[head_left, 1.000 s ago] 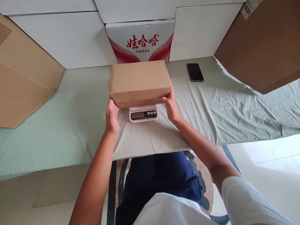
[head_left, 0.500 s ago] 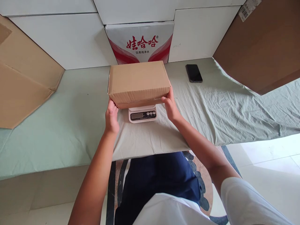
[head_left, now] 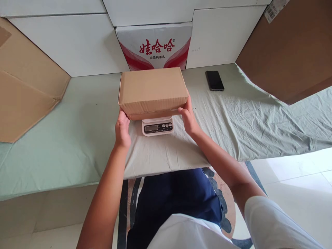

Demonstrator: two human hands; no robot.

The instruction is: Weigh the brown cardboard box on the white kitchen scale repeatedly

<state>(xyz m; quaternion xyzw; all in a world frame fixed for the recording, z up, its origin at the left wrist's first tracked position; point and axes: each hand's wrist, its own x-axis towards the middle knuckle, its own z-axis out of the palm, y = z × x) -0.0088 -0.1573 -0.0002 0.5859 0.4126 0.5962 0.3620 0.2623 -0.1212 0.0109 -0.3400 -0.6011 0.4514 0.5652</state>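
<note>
pale green cloth [head_left: 77,138] over the work table, creased toward the right of the frame; white panels along the back wall. red-and-white printed carton [head_left: 155,45] upright at upper centre, black phone [head_left: 214,80] flat on the cloth right of centre, large brown cardboard sheets at the upper left [head_left: 23,93] and upper right [head_left: 293,52] edges.

closed brown cardboard box [head_left: 153,90] at centre frame, sitting over a small white digital scale [head_left: 157,127]; only the scale's front panel with display and buttons visible below the box's near edge. display reading too small to tell.

left hand [head_left: 122,128] at the box's lower left corner, fingers loosely curled, tips touching the side. right hand [head_left: 188,117] flat against the lower right corner, fingers extended along the side wall. neither hand clenched; steadying contact rather than a firm grasp.

judged step: box placed on the scale, weighing in hand. judged next requirement: both hands off the box, no side pressure, box centred and clear of the cloth, display unobstructed.
</note>
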